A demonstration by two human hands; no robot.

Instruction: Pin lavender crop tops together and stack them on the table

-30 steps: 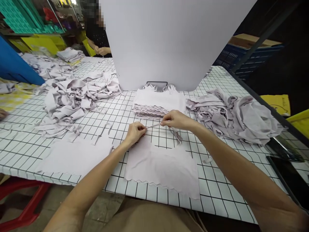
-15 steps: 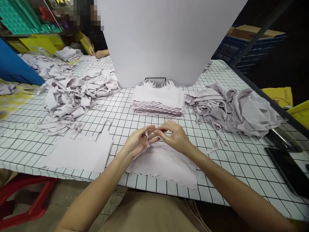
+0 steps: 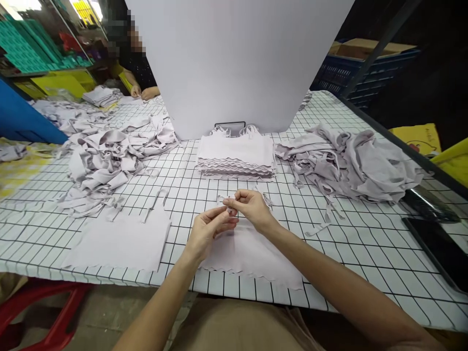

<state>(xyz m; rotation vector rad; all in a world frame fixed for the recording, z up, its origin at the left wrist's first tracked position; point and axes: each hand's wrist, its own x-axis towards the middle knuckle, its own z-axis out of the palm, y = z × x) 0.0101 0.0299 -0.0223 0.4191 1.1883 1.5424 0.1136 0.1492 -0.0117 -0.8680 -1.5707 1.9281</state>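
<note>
Curled in the left hand (image 3: 205, 233) since the earlier frame, now narrowly pinching a thin strap (image 3: 220, 199) together with the right hand (image 3: 256, 211), just above the cloth (image 3: 250, 259) lying on the table (image 3: 183, 195). Seems light, soft and limp, probably easily creased; best taken along the strap, without tugging.

White grid-patterned table (image 3: 183, 180) before me, red stool (image 3: 32, 297) near left, greyish floor (image 3: 109, 307), blue crates (image 3: 334, 73) far right, bright light (image 3: 86, 10) far left

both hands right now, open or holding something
Left hand: closed, pinching a thin fabric strap.
Right hand: closed, thumb and fingertips pinching apparently the same strap.
</note>
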